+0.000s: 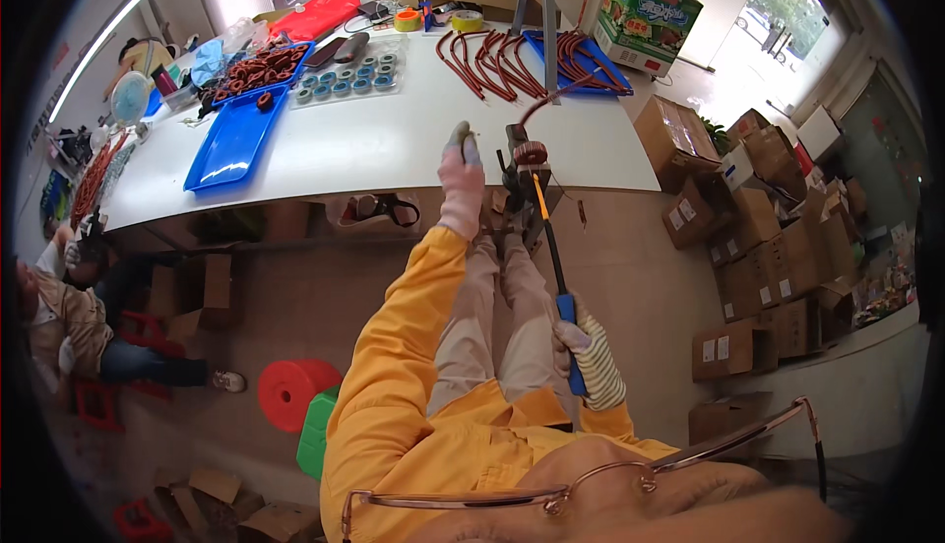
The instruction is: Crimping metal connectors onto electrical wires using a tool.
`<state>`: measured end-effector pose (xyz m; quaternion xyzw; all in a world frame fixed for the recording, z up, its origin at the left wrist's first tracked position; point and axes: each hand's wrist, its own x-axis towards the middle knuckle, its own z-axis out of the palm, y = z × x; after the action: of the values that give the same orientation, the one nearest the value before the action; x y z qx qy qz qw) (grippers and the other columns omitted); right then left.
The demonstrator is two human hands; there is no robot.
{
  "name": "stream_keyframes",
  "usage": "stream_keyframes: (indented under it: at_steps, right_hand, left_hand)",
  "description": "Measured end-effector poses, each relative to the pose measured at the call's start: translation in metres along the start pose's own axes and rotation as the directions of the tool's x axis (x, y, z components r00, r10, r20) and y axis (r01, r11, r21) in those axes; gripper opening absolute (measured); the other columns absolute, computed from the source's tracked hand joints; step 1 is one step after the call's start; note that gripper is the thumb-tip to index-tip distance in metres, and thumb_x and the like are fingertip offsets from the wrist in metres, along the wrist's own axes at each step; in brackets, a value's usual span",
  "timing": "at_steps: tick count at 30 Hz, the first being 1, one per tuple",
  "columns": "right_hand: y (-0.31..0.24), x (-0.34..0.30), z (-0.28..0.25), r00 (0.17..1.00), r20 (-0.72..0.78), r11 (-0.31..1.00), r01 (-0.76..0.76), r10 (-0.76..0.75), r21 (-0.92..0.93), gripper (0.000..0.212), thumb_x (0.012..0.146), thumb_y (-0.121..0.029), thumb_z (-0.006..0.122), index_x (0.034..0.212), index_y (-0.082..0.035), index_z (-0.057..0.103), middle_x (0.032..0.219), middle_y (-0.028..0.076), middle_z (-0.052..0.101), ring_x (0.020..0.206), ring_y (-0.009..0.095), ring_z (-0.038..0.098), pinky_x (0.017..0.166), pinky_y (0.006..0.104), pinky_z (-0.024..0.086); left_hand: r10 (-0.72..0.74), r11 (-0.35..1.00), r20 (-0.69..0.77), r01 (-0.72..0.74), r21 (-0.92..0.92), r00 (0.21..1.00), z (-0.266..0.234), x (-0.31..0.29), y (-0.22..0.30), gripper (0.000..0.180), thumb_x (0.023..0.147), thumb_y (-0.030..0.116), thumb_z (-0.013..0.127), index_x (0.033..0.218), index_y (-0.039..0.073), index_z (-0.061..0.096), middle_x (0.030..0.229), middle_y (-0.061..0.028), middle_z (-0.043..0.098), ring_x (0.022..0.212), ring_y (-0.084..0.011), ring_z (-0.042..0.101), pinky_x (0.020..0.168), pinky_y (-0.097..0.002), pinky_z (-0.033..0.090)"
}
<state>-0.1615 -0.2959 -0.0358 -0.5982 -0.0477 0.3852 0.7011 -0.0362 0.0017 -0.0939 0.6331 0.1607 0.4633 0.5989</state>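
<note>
A dark red ring-shaped coil (531, 153) sits at a dark metal vise (515, 177) on the table's front edge. From the coil a red wire (551, 102) runs up to the right. My right hand (588, 346), in a striped glove, grips the blue handle of a long hooking tool (557, 262) with a black shaft and orange front part. Its thin tip reaches the coil; whether it hooks a wire is too small to tell. My left hand (461, 164), gloved, is closed above the table, left of the vise; what its fingers hold, if anything, cannot be made out.
On the white table (345, 144) lie a blue tray (228, 149), a heap of red rings (258, 72), several red wires (492, 61) and a green box (645, 16). Cardboard boxes (778, 267) stack at the right. Another person (84, 331) sits at the left; stools (295, 395) stand nearby.
</note>
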Motion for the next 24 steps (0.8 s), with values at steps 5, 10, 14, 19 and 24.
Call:
stream_keyframes:
  at_steps: [5, 10, 14, 19, 24]
  right_hand:
    - [0.033, -0.082, -0.02, 0.996, -0.008, 0.996, -0.083, 0.083, 0.008, 0.052, 0.085, -0.019, 0.055, 0.132, -0.008, 0.036, 0.065, -0.001, 0.044, 0.047, 0.007, 0.042, 0.041, 0.0207, 0.038]
    - [0.047, -0.148, -0.017, 0.979, -0.163, 0.989, -0.132, 0.119, -0.066, 0.04, 0.082, -0.018, 0.056, 0.12, -0.01, 0.046, 0.062, -0.001, 0.045, 0.05, 0.007, 0.045, 0.042, 0.0205, 0.038]
    - [0.068, -0.139, -0.041, 0.97, -0.233, 0.945, -0.145, 0.076, -0.294, 0.039, 0.084, -0.014, 0.055, 0.121, -0.01, 0.045, 0.063, -0.001, 0.045, 0.05, 0.007, 0.045, 0.042, 0.0214, 0.038]
    - [0.047, -0.079, -0.022, 0.853, -0.409, 0.87, 0.101, -0.325, -0.482, 0.045, 0.086, -0.015, 0.054, 0.129, -0.009, 0.04, 0.064, 0.0, 0.046, 0.049, 0.007, 0.045, 0.041, 0.0224, 0.039]
    - [-0.026, -0.035, -0.003, 0.975, -0.206, 0.939, 0.01, -0.086, -0.343, 0.056, 0.085, -0.025, 0.059, 0.135, -0.013, 0.035, 0.064, 0.001, 0.045, 0.044, 0.007, 0.043, 0.038, 0.0203, 0.039]
  left_hand:
    - [0.576, 0.736, 0.155, -0.592, 0.329, 0.802, -0.023, -0.081, -0.016, 0.059, 0.076, 0.001, 0.056, 0.132, 0.0, 0.037, 0.131, -0.0183, 0.043, 0.12, -0.0346, 0.044, 0.095, -0.0385, 0.042]
    - [0.546, 0.774, 0.359, -0.62, 0.131, 0.757, 0.016, -0.111, 0.008, 0.065, 0.075, 0.007, 0.06, 0.134, 0.004, 0.035, 0.135, -0.0175, 0.038, 0.125, -0.0343, 0.038, 0.101, -0.0402, 0.035]
    - [0.696, 0.478, 0.558, -0.872, 0.109, 0.452, 0.003, -0.086, 0.006, 0.051, 0.078, 0.0, 0.054, 0.128, 0.007, 0.043, 0.113, -0.0117, 0.053, 0.104, -0.0288, 0.054, 0.082, -0.0346, 0.048]
    - [0.26, 0.804, 0.717, -0.556, 0.211, 0.647, -0.017, -0.056, 0.064, 0.047, 0.076, -0.004, 0.052, 0.121, 0.009, 0.05, 0.095, -0.0087, 0.058, 0.091, -0.0277, 0.057, 0.079, -0.0344, 0.048]
    - [-0.012, 0.693, 0.177, 0.136, -0.708, 0.984, -0.026, -0.003, 0.016, 0.03, 0.095, 0.014, 0.046, 0.123, 0.003, 0.052, 0.078, -0.0064, 0.061, 0.071, -0.0159, 0.062, 0.067, -0.0336, 0.056]
